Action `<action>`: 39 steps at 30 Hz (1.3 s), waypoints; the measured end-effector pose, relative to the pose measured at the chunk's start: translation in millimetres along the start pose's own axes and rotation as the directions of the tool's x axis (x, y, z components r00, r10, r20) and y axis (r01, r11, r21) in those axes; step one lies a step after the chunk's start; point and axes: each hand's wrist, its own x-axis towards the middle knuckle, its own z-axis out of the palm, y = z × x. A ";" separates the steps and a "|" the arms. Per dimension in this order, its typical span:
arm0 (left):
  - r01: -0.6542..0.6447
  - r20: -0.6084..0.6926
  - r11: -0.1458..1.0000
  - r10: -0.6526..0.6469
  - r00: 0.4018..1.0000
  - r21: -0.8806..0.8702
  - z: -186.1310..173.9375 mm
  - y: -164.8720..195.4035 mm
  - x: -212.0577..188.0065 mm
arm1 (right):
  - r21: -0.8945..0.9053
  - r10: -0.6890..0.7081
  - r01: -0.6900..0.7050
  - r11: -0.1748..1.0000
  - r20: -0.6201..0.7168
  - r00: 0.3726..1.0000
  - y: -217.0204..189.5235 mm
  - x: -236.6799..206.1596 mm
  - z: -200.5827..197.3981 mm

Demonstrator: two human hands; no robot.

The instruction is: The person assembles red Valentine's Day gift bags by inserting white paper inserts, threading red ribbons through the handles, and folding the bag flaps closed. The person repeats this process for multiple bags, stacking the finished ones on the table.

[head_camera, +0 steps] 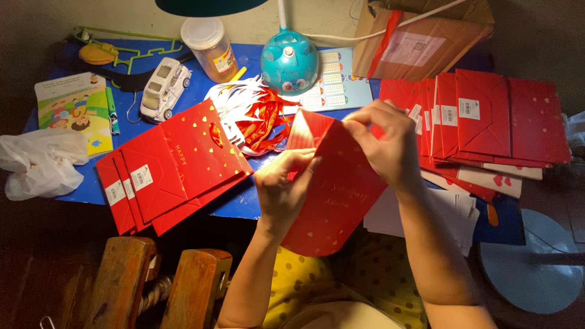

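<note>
both hands up over the near edge of the blue table (244,204), sharing one red paper bag (332,195) dotted with small gold hearts. left hand (281,187) clamped on the bag's left upper edge, thumb on the front face, fingers curled behind. right hand (382,141) pinched on the top right corner, fingertips bent over the open mouth, holding nothing else. held tilted, long axis running from the mouth up by the right hand down and left to the closed bottom just above the lap, so most of the bag hangs below and between the two grips. right hand higher and farther out, left hand lower and closer to the body, the two close together but not touching.

a fanned stack of flat red bags (177,167) left of the left hand; another stack of red bags (493,116) just beyond the right hand. tangle of red and white ribbon handles (253,113) behind the held bag, nearer the left hand. teal lamp base (289,61) farther back.
</note>
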 end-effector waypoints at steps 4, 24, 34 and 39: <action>0.242 -0.008 0.970 -0.242 0.970 0.028 -0.4 -14.7 -2.4 | 0.096 0.049 -0.056 0.994 0.072 0.996 26.7 6.0 30.6; 0.011 0.605 0.831 -0.413 0.681 0.556 -46.2 -17.4 -76.9 | -0.151 0.155 -0.142 0.978 0.078 0.985 34.9 -69.1 -9.6; 0.079 0.458 0.927 -0.254 0.852 0.366 -41.2 -20.2 -82.6 | -0.234 0.316 -0.246 0.941 0.342 0.885 30.7 -118.3 -52.2; 0.005 0.224 0.936 -0.090 0.970 0.352 -36.3 -2.1 -70.3 | -0.180 0.307 -0.256 0.950 0.377 0.874 0.2 -126.5 -39.7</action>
